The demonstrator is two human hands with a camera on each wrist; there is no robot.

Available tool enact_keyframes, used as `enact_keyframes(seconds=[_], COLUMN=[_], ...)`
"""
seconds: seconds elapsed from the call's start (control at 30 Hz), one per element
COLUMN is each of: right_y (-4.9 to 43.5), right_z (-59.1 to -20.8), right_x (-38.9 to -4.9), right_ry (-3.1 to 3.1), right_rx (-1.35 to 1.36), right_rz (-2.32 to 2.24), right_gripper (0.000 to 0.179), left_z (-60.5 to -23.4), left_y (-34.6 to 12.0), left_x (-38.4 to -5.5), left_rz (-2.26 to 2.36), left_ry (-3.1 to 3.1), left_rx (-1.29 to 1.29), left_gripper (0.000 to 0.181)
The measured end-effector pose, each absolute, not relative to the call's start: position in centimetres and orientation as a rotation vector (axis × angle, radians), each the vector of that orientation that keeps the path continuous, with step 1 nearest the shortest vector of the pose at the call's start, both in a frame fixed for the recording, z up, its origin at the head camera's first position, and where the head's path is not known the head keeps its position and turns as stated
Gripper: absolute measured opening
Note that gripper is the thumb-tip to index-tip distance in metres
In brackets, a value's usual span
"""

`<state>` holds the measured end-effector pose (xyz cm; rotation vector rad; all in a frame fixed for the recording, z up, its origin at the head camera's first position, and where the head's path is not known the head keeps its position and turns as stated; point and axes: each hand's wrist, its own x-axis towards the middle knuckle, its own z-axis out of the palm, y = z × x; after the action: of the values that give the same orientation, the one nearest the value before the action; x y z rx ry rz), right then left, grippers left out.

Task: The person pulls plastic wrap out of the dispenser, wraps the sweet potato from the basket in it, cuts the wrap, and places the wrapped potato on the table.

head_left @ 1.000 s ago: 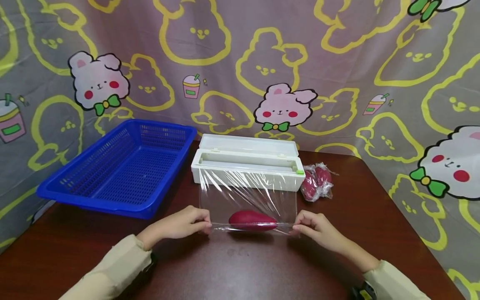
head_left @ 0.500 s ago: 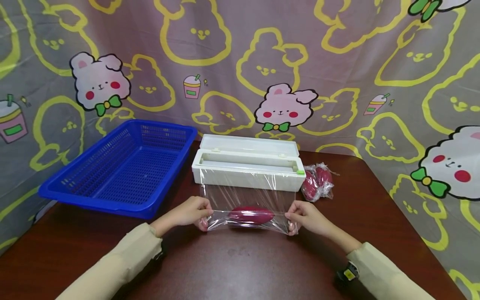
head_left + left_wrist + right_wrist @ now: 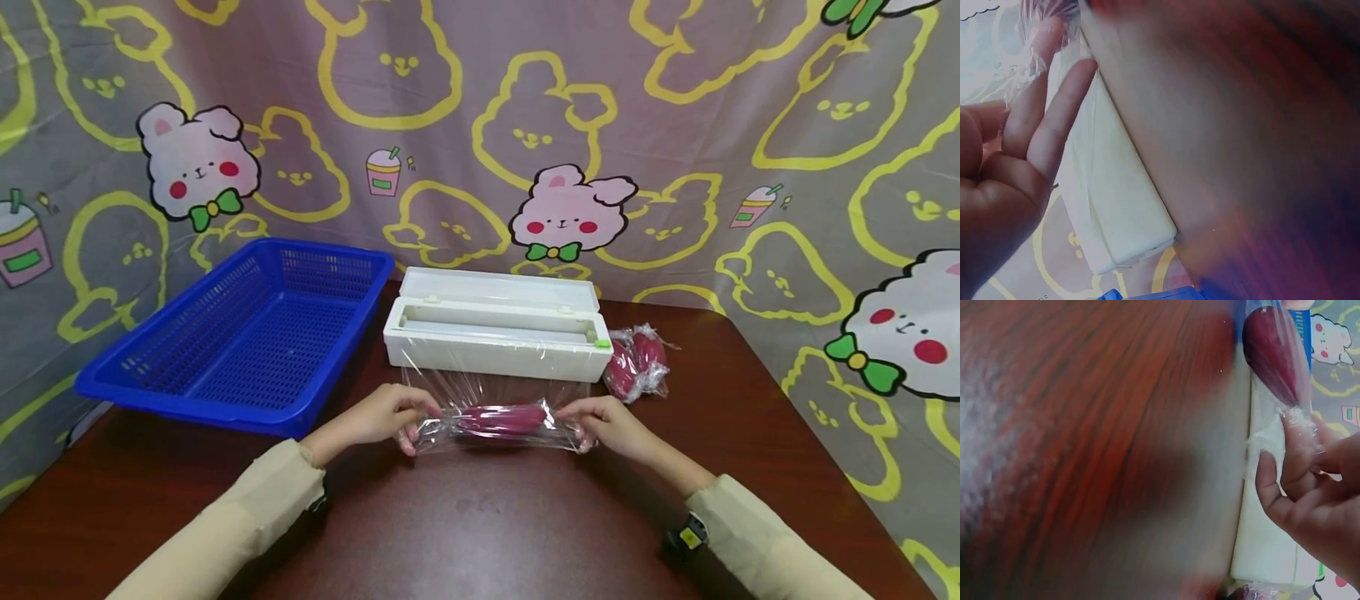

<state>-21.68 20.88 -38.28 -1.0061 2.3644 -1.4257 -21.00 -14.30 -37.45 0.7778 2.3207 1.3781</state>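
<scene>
A smooth dark-red oblong piece of produce, shaped like a sweet potato, lies lengthwise between my hands with cling film folded over it. My left hand pinches the gathered film beside one end. At the other end my right hand pinches the film, its lower fingers under the sheet. In the right wrist view, the produce tapers toward the bunched film at my fingers. Behind it, the film stretches back to a white cling film dispenser with its lid up.
A blue perforated basket stands at the left. Two film-wrapped red pieces lie right beside the dispenser. The brown table meets a patterned cloth at the back.
Both hands have moved back toward the dispenser and slightly inward, carrying the film's front edge up over the red produce. The film now bunches at both of its ends.
</scene>
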Motion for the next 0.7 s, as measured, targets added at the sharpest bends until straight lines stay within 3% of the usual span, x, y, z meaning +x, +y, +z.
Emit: enact_keyframes(seconds=[0.17,0.37,0.57,0.7], right_y=[21.2,21.1,20.5,20.0], right_z=[-38.8,-38.8,-39.1,-39.0], right_x=[-21.9,-21.8,-21.9,-22.2], right_ry=[2.455,2.583,2.742,2.864], right_rx=[-1.041,-1.076,-1.140,-1.248], right_rz=[-1.277,-1.146,-1.050,-0.969], right_gripper=[0.026,0.042,0.046,0.037], left_z=[-37.4,-37.2,-37.6,-37.8], left_y=[-14.3,-13.5,-12.7,-12.5], left_x=[-21.2,-21.3,-21.9,-22.5], left_rz=[1.248,1.161,0.956,0.870], left_ry=[2.466,2.458,2.680,2.831], left_rx=[0.916,0.953,1.078,1.122], left_gripper=[0.022,0.025,0.048,0.034])
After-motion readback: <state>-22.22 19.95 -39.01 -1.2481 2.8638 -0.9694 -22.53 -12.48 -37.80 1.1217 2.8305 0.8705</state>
